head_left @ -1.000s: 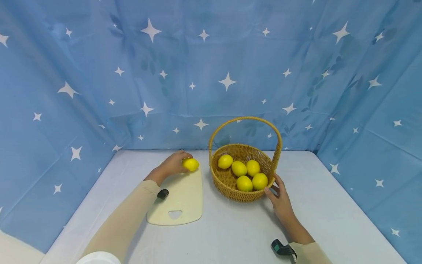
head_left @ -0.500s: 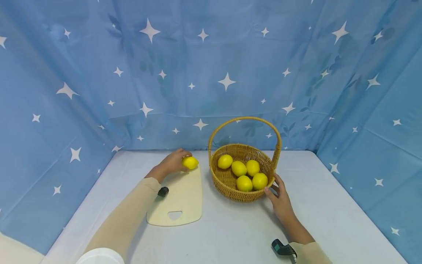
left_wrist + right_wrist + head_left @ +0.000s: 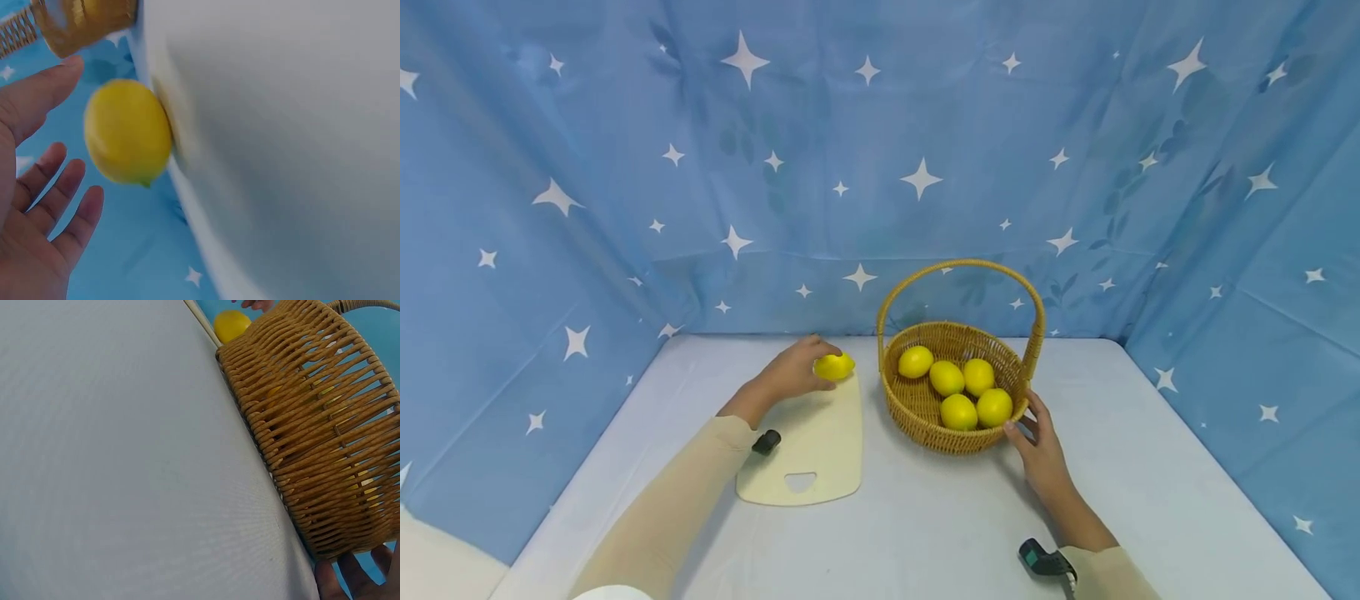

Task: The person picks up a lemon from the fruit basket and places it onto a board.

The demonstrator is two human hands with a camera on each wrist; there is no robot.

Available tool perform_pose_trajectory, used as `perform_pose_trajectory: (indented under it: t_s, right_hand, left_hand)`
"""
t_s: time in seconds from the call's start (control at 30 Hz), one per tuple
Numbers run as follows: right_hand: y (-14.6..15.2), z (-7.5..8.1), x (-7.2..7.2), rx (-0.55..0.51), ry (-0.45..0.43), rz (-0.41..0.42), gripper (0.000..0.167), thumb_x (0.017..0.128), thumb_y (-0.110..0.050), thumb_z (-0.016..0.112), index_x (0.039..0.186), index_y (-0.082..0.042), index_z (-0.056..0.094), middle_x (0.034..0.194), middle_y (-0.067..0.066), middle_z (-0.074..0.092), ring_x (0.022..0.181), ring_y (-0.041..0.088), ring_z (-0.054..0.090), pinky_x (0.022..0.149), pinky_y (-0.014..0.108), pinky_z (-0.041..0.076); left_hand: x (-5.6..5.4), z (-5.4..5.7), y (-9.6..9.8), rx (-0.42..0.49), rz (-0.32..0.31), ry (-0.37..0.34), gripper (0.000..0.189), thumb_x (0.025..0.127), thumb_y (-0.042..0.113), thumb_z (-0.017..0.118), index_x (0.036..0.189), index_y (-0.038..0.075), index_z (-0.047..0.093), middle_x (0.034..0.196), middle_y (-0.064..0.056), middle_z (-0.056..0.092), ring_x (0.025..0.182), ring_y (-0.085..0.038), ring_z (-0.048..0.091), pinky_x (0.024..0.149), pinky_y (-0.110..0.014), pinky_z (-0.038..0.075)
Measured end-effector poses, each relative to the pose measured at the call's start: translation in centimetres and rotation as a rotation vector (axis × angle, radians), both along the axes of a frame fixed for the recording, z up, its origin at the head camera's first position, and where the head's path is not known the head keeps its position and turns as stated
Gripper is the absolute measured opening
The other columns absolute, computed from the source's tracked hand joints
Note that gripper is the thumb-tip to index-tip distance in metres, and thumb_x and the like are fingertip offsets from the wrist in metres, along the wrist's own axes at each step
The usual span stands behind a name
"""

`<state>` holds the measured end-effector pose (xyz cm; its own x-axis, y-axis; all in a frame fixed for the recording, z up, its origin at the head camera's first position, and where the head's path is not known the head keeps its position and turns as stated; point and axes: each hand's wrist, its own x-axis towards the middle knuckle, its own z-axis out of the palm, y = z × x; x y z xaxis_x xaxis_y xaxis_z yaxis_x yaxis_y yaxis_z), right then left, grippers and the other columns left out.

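Observation:
In the head view, a yellow lemon (image 3: pixel 835 365) is at the far end of a cream cutting board (image 3: pixel 808 446). My left hand (image 3: pixel 797 369) is around it there, partly covering it. The left wrist view shows that lemon (image 3: pixel 128 131) apart from my left hand (image 3: pixel 44 181), its thumb and fingers spread. A round wicker basket (image 3: pixel 917 421) with a tall handle stands to the right, holding several lemons (image 3: pixel 946 378). My right hand (image 3: pixel 1042 454) holds the basket's near right side, thumb by the rim. In the right wrist view its fingers (image 3: pixel 356 575) touch the basket's lower edge.
A white-covered table (image 3: pixel 917 525) bears the board and the basket, with a gap between them. Blue curtains (image 3: pixel 820 217) with white stars enclose its back and sides. The basket's handle (image 3: pixel 958 264) arches high over the lemons.
The left hand and its lemon shifted slightly toward the board's far end. Now that hand's fingers are spread off the lemon. The right hand and basket keep their places; the head view tilts slightly.

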<state>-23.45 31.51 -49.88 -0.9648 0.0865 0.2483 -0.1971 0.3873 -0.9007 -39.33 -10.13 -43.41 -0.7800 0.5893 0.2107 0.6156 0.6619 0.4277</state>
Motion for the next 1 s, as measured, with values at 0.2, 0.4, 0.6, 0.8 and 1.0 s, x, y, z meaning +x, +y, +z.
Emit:
perform_pose_trajectory:
  t_s: [0.2,0.4,0.6,0.8,1.0]
  right_hand:
    - [0.1,0.0,-0.2,-0.002,0.005,0.005,0.073,0.101,-0.028,0.053,0.158,-0.025,0.006,0.159,0.017,0.011,0.136,0.041,0.03,0.106,0.061,0.029]
    - [-0.2,0.4,0.1,-0.011,-0.013,0.007,0.073,0.101,-0.025,0.054,0.158,-0.022,0.007,0.159,0.018,0.011,0.137,0.042,0.03,0.106,0.061,0.028]
    - [-1.2,2.7,1.5,-0.007,-0.024,0.008,0.073,0.101,-0.019,0.053,0.157,-0.009,0.006,0.156,0.026,0.011,0.135,0.048,0.029,0.105,0.063,0.028]
    - [-1.1,2.8,1.4,-0.006,-0.037,0.009,0.073,0.101,-0.021,0.053,0.157,-0.011,0.007,0.157,0.026,0.011,0.135,0.047,0.029,0.105,0.062,0.028]
    - [-0.3,0.8,0.4,-0.011,-0.036,0.005,0.075,0.101,-0.029,0.054,0.158,-0.022,0.006,0.159,0.02,0.011,0.137,0.043,0.029,0.106,0.061,0.028]
  left_hand:
    - [2.4,1.1,1.8,0.002,-0.126,0.061,0.053,0.082,0.029,0.08,0.13,0.018,0.061,0.123,-0.004,0.056,0.111,-0.025,0.055,0.092,-0.041,0.046]
    - [4.9,1.8,4.1,0.001,-0.195,0.195,0.049,0.084,0.031,0.078,0.129,0.018,0.062,0.12,0.005,0.056,0.106,-0.016,0.057,0.087,-0.034,0.049]
    - [6.3,2.3,6.7,0.029,-0.24,0.298,0.049,0.083,0.033,0.078,0.127,0.017,0.064,0.121,0.004,0.059,0.11,-0.012,0.056,0.091,-0.03,0.048]
    - [6.7,2.4,8.8,-0.008,-0.282,0.277,0.051,0.086,0.041,0.074,0.131,0.02,0.062,0.124,0.004,0.057,0.111,-0.011,0.054,0.093,-0.028,0.047]
    - [6.6,2.3,11.2,-0.038,-0.319,0.249,0.049,0.09,0.044,0.068,0.132,0.02,0.061,0.125,0.004,0.058,0.11,-0.011,0.054,0.087,-0.028,0.048]
